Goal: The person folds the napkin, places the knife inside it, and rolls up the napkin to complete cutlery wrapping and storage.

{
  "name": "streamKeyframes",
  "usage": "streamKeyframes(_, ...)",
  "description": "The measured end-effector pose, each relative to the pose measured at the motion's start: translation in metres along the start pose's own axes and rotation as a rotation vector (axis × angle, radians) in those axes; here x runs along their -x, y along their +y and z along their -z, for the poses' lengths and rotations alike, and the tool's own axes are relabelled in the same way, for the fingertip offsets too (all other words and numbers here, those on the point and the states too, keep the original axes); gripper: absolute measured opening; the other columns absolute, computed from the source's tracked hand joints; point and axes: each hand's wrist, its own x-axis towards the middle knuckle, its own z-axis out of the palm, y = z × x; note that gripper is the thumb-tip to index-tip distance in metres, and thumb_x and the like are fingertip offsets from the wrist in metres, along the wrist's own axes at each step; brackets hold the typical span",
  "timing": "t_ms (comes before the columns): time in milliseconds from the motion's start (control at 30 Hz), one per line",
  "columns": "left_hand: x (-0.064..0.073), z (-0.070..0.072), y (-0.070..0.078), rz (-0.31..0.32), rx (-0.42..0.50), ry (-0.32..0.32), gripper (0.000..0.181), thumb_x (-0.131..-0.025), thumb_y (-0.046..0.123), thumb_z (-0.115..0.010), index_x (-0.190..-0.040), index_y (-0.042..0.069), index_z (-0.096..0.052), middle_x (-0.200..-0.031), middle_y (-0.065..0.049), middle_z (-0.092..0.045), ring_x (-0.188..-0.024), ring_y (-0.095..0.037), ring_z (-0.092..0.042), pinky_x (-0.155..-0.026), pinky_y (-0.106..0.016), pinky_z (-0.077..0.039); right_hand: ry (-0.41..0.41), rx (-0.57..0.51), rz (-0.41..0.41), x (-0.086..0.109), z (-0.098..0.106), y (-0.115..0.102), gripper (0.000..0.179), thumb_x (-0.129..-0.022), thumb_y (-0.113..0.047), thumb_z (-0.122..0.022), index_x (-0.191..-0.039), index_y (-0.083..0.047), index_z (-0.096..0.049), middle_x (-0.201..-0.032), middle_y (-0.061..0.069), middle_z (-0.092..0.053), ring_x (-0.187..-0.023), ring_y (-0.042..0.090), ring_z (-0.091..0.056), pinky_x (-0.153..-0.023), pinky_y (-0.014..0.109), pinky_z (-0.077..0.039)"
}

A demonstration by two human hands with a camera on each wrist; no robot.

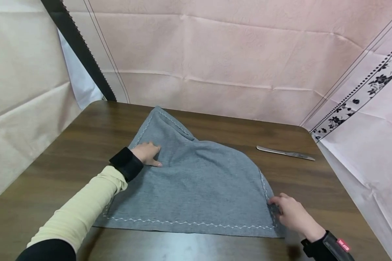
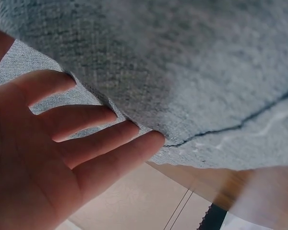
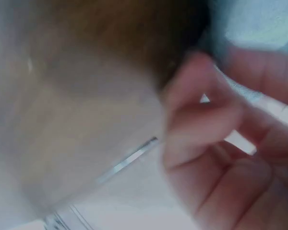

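A grey-blue cloth point(image 1: 196, 188) with white zigzag stitching near its edges lies on the brown table. Its far left corner points away, and its far right side is folded over in a rounded bulge. My left hand point(image 1: 147, 153) rests on the cloth's left part; in the left wrist view its fingers point(image 2: 110, 155) are spread and fairly straight, tips against the fabric. At the near right edge my right hand point(image 1: 294, 214) pinches the cloth's border. The right wrist view is blurred but shows curled fingers point(image 3: 201, 129) close to the cloth.
A silver table knife point(image 1: 285, 153) lies on the wooden table point(image 1: 235, 127), right of the cloth. Pale sheeting point(image 1: 215, 54) hangs or lies beyond the table's far edge, with a black strip point(image 1: 81, 50) at left and a floral band point(image 1: 362, 94) at right.
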Motion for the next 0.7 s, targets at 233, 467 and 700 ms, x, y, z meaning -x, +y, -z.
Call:
streamKeyframes(233,0.002,0.003,0.003,-0.005,0.003,-0.005,0.070,-0.083,0.041,-0.063,-0.129,-0.008,-0.044,-0.115,-0.032,-0.049,-0.103,-0.046,-0.048,-0.086,-0.051,-0.042,0.107,0.094,0.191,-0.018,0.009,-0.021,0.025,-0.074,-0.013,-0.071,-0.098,-0.009,-0.067,-0.095,0.004,-0.054,-0.079,0.018,-0.053,-0.066,0.034,-0.046)
streamKeyframes(467,0.008,0.005,0.000,0.038,-0.013,-0.001,0.071,-0.083,0.043,-0.062,-0.131,-0.006,-0.043,-0.117,-0.032,-0.048,-0.104,-0.045,-0.047,-0.086,-0.050,-0.042,-0.224,0.032,0.376,-0.027,0.000,-0.036,0.036,-0.084,-0.024,-0.063,-0.116,-0.007,-0.062,-0.119,0.015,-0.052,-0.106,0.030,-0.051,-0.082,0.042,-0.045)
streamKeyframes(700,0.005,0.002,0.008,0.068,-0.017,-0.023,0.071,-0.083,0.044,-0.061,-0.133,-0.003,-0.042,-0.122,-0.032,-0.045,-0.110,-0.044,-0.044,-0.089,-0.049,-0.040,-0.147,0.001,0.380,-0.037,0.016,-0.022,0.033,-0.086,-0.024,-0.060,-0.114,-0.007,-0.063,-0.115,0.013,-0.058,-0.102,0.028,-0.054,-0.081,0.043,-0.046)
